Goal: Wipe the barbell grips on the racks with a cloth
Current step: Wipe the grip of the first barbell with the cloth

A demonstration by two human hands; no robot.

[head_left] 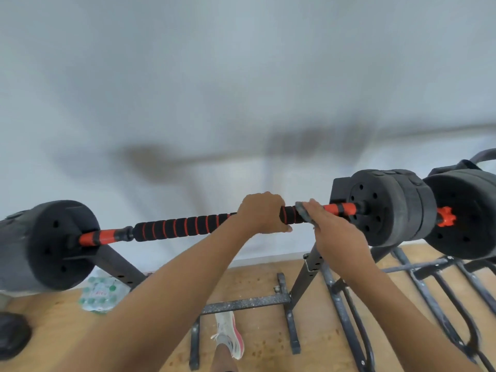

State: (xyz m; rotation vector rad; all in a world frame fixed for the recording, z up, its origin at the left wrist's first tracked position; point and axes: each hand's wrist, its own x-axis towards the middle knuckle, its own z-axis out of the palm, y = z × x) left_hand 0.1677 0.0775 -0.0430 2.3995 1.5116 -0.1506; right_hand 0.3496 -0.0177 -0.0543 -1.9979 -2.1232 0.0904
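Left hand (261,213) is wrapped overhand on the barbell (339,209), right on the inner end of the foam grip (174,226), and just beside it the right hand (330,226) folds a grey cloth (303,213) over the bar, fingers draped across the top and a corner of cloth hanging under. Only a short black stretch of foam shows between the hands! Beyond the cloth there is a brief orange sleeve, then the stacked plates (389,208) at the barbell's right end, so room that way is tight. The other way the striped foam runs long and bare to the left plate (64,242). Behind the barbell is a plain wall (241,89), close. Under it, the rack (308,267) splays its black legs on the wooden floor (263,280), a shoe (230,334) planted between them and a pack of bottles (100,294) below the barbell's left end.
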